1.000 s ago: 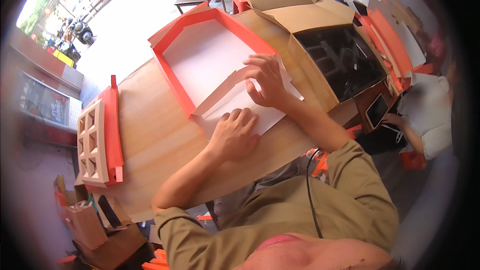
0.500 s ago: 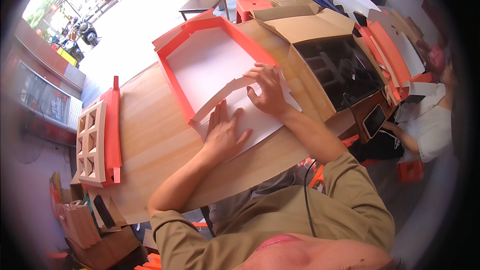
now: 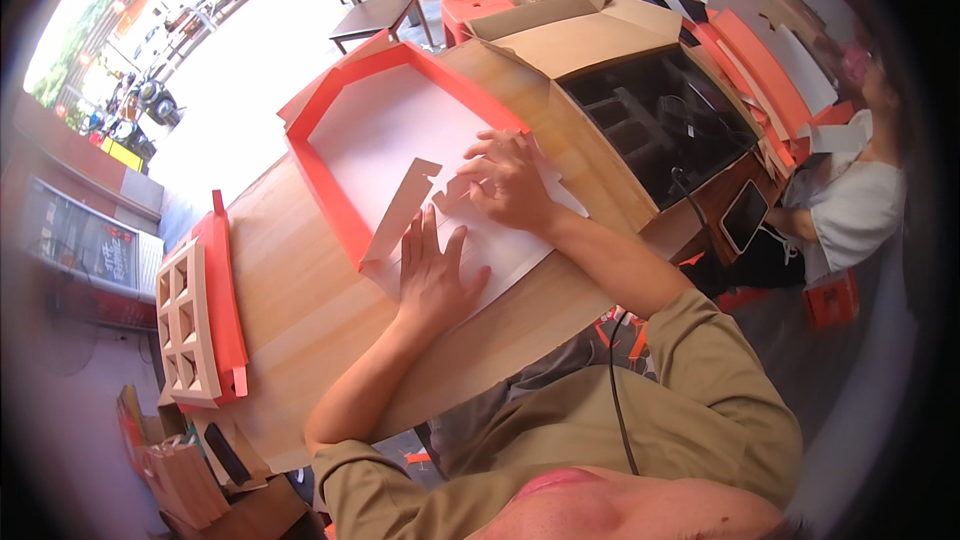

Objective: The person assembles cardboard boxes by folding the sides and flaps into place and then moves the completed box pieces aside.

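Note:
On the table in front of me sits a partly folded cardboard box (image 3: 340, 225) with red-orange walls and a white inside. Its near side is a white strip split into two notched flaps: the left flap (image 3: 405, 205) stands up at a slant, and the right flap (image 3: 453, 193) is shorter where it shows. My left hand (image 3: 437, 275) lies open on the white cardboard just below the left flap, fingers pointing away from me. My right hand (image 3: 508, 180) has bent fingers and its thumb closed on the right flap, near the box's right corner. The fingers partly hide that flap.
A brown carton (image 3: 660, 130) with black contents stands open on the right, beside a phone-like device (image 3: 744, 215). At left lies a red piece with a beige compartment insert (image 3: 188, 325). A person in white (image 3: 860, 200) sits at far right. A chair (image 3: 375, 15) stands beyond the table.
The near strip, one bowed band before, has come apart into two flaps, the left one tilted up. My right hand has shifted slightly inward along it. The whole view has shifted a little.

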`<state>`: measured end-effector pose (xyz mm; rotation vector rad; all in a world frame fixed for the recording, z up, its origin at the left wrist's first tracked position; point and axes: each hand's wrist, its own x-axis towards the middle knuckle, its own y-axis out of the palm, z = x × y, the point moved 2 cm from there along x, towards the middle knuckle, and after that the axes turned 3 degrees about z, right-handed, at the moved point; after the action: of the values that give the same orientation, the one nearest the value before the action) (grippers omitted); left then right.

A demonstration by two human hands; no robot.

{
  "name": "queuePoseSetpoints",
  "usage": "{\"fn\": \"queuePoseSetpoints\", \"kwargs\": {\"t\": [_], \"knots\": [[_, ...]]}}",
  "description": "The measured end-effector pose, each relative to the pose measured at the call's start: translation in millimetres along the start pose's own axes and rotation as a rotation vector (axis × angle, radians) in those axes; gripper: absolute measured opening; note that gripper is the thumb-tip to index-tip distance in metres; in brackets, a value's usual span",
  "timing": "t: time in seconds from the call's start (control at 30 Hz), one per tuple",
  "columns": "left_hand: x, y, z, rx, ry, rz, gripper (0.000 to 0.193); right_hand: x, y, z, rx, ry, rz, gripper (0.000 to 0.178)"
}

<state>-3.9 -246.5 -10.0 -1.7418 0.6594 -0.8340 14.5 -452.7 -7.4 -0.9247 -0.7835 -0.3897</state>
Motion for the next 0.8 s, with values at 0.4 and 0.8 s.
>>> {"fn": "queuePoseSetpoints", "kwargs": {"t": [0.4,0.8], "knots": [[-2.7,-1.7,-12.1,0.050,0.376,-0.166,0.037,-6.5,0.9,-3.5,0.006,0.032,-0.029,0.050],[3.3,-7.5,-20.3,-0.013,0.437,0.054,0.041,-6.3,4.8,-7.2,0.107,0.046,-0.026,0.048]]}}
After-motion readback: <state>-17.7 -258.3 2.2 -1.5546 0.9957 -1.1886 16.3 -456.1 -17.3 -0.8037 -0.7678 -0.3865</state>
